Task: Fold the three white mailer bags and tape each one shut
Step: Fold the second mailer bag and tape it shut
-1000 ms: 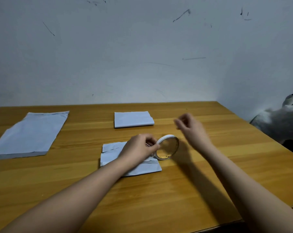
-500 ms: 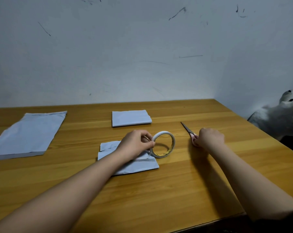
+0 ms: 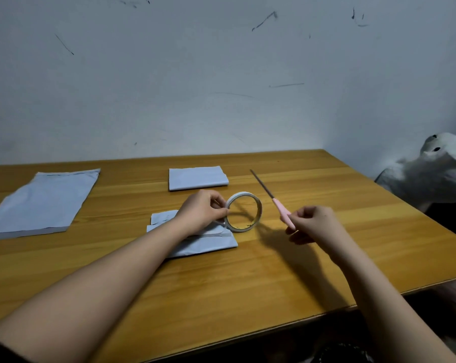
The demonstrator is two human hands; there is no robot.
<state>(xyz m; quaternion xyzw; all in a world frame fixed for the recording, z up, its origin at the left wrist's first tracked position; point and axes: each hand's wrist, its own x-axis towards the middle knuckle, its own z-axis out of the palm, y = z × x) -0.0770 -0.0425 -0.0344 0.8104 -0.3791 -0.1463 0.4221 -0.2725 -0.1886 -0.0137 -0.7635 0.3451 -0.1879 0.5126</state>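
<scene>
Folded white bag (image 3: 195, 239) lies creased under an upright tape roll (image 3: 244, 215).

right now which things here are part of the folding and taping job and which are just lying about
Part of the job:
flat bag
folded bag
bag under the left hand
tape roll
scissors
left hand
right hand

Lying about:
white stuffed toy beside the table

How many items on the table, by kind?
White mailer bags: 3: flat bag, folded bag, bag under the left hand
Tape rolls: 1, tape roll
Scissors: 1, scissors
Total: 5
</scene>
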